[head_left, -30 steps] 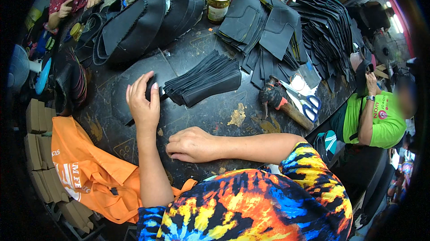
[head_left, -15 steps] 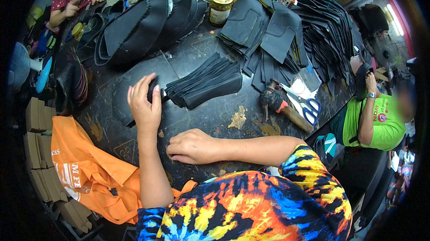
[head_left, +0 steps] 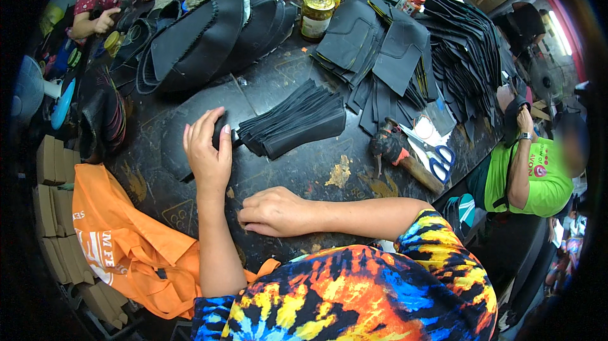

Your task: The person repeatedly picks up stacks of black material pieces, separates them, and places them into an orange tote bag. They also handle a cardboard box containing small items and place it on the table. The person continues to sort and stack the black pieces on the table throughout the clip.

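Observation:
My left hand lies on a flat dark piece on the black tabletop, its thumb spread apart from the fingers. What lies between thumb and fingers is too dark to make out. Just right of it is a fanned stack of narrow black strips. My right hand rests on the table nearer to me, with its fingers curled in. Whatever is inside that hand, if anything, is hidden.
Curved black pieces, jars and stacks of black cut pieces stand along the far side. A hammer and blue-handled scissors lie right. An orange bag hangs left. Two people work nearby, far left and right.
Both of my hands keep nearly the same place and pose. The whole view has shifted slightly. At the far left, the other person's hands have moved a little.

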`<control>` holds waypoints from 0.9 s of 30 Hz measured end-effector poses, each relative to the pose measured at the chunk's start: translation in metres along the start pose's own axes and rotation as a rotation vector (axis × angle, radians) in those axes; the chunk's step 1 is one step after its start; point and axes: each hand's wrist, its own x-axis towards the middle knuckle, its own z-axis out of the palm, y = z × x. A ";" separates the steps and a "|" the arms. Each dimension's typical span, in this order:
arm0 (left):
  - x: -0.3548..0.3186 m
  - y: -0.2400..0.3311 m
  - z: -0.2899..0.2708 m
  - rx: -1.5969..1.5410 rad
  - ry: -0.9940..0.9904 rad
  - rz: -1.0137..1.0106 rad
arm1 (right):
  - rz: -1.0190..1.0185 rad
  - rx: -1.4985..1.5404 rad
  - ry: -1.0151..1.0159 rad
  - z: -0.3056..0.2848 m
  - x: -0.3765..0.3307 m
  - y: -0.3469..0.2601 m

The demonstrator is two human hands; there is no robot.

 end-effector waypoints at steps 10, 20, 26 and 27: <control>-0.001 0.001 -0.001 -0.008 -0.016 -0.017 | 0.011 0.013 -0.009 0.001 0.001 0.001; 0.000 0.003 -0.003 -0.025 -0.006 -0.045 | -0.038 0.048 0.060 0.000 0.005 0.007; 0.002 0.005 -0.003 -0.023 0.000 -0.049 | -0.056 0.011 0.097 -0.007 0.007 0.011; 0.002 0.005 -0.003 -0.014 0.006 -0.045 | -0.058 0.002 0.085 -0.007 0.007 0.011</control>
